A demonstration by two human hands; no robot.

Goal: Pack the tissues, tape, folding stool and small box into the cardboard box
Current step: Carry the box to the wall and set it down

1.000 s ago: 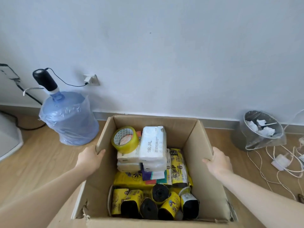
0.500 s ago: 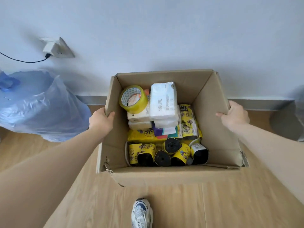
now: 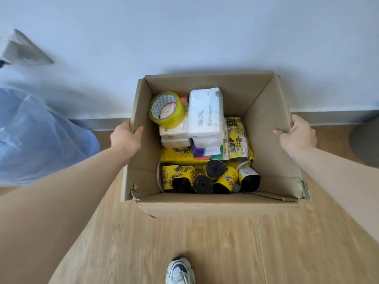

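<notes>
Cardboard walls sit under both my palms — the cardboard box (image 3: 207, 206) stands open on the wooden floor (image 3: 205, 247), its far side close against the white wall (image 3: 184, 37). My left hand (image 3: 125, 138) is clamped on the top edge of the left wall, thumb hooked over the rim to the inside, the other fingers hidden on the outside. My right hand (image 3: 297, 136) grips the top edge of the right wall in the same way, thumb over the rim. The near rim is torn and ragged at both front corners.

Inside, the roll of yellow tape (image 3: 167, 109) lies tilted at the far left, resting on stacked tissue packs (image 3: 205, 113) — a white pack on top, more beneath it. Along the near side lie black rolls in yellow wrappers (image 3: 207, 178), crowded side by side, with yellow packets (image 3: 238, 138) to the right of the tissues. The far right corner of the box shows bare cardboard, and the walls rise well above the contents there.

To my left a blue plastic-wrapped water jug (image 3: 41, 136) stands near the box but apart from it. My white and navy shoe (image 3: 180, 270) points at the near wall, with open floor between them and bare floor on both sides of the box.
</notes>
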